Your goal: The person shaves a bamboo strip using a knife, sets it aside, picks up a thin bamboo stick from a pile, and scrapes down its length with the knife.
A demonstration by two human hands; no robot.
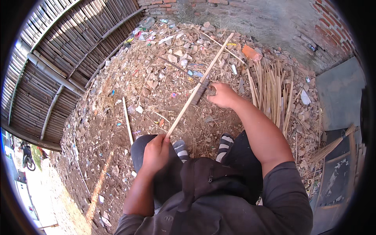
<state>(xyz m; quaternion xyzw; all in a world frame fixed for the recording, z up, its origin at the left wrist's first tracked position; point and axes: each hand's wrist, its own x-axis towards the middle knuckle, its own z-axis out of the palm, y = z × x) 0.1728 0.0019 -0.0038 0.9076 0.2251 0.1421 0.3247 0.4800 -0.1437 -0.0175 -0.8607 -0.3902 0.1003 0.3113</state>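
Observation:
My left hand (156, 150) is closed round the near end of a long, pale bamboo strip (218, 58), close to my left knee. The strip slants away up and to the right. Ahead of me, my right hand (222, 95) has its fingers curled beside the strip's middle. A thin dark blade (178, 69), seemingly a long knife, runs from that hand across the strip to the upper left; its handle is hidden in the fingers. Against the strip, near my right fingertips, is a dark ribbed block (200, 93).
Split bamboo strips (270, 86) lie in a bundle at the right. Another strip (127, 120) lies left of my feet. Rubble and litter cover the ground. A bamboo fence (74, 43) stands left, a brick wall (254, 19) behind, a grey panel (340, 96) right.

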